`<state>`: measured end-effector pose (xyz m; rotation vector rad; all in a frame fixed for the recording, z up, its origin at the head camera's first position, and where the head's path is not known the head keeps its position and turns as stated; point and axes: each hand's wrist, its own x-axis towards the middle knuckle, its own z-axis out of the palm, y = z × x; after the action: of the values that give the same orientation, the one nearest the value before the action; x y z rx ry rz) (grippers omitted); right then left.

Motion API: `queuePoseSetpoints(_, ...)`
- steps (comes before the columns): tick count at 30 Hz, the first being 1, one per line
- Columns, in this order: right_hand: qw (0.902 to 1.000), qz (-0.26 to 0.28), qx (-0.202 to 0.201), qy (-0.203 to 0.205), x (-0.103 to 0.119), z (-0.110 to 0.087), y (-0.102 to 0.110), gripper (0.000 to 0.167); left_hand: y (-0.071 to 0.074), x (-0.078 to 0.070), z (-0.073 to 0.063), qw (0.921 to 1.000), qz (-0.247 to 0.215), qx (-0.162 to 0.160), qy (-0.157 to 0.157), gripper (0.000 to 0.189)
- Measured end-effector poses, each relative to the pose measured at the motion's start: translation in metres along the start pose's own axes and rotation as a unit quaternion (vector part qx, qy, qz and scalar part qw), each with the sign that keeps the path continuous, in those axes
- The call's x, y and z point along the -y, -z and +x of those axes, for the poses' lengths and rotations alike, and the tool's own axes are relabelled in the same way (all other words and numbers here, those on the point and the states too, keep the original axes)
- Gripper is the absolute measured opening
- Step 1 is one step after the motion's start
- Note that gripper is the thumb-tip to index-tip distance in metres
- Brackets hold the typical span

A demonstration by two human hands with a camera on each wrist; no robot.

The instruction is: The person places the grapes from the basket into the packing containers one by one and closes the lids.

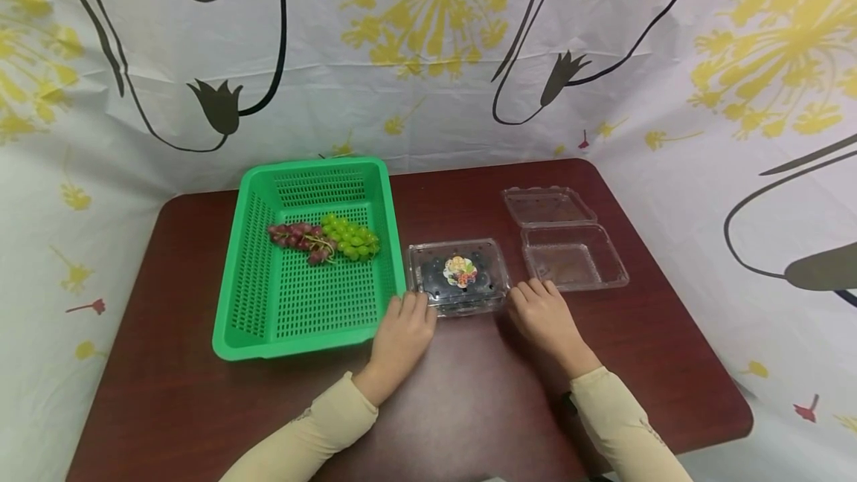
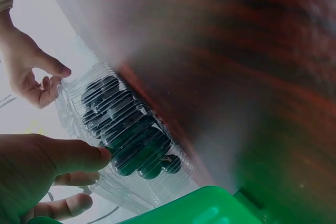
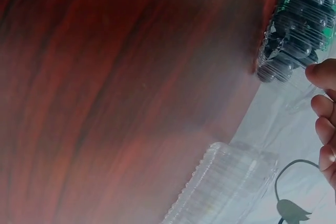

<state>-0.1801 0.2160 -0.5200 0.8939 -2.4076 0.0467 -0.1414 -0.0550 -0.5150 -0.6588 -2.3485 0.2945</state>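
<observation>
A closed clear plastic clamshell box [image 1: 428,253] with a round fruit sticker on its lid lies on the table. Dark grapes [image 2: 131,129] show through its ribbed wall. My left hand [image 1: 405,329] is at the box's front left corner, its thumb [image 2: 86,156] against the plastic with the fingers bent on the other side. At the front right corner my right hand [image 1: 544,316] pinches the edge, with its thumb [image 3: 321,73] on the rim and the other fingers curled.
Left of the box stands a green basket [image 1: 228,296] holding red grapes [image 1: 294,235] and green grapes [image 1: 351,236]. An open clear clamshell box [image 1: 576,255] lies to the right on the dark red table [image 1: 455,385]. A patterned curtain [image 1: 428,117] hangs behind.
</observation>
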Motion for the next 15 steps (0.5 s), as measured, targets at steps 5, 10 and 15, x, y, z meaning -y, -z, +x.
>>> queuePoseSetpoints(5, 0.9999, 0.003, -0.007, -0.008, 0.0006, -0.0003, 0.0007, 0.009, -0.0001, 0.0004, 0.0002, 0.9999, 0.008, 0.004, -0.006, 0.022)
queuePoseSetpoints(10, 0.9999, -0.009, -0.01, -0.005, 0.0015, 0.0014, 0.0029, 0.009, -0.0002, 0.0009, 0.0005, 0.9993, 0.021, 0.017, -0.026, 0.01)
queuePoseSetpoints(15, 0.9997, -0.017, -0.018, 0.002, 0.0023, 0.0024, 0.0042, 0.009, 0.0002, 0.0013, -0.0001, 0.9988, 0.021, 0.02, -0.041, 0.012)
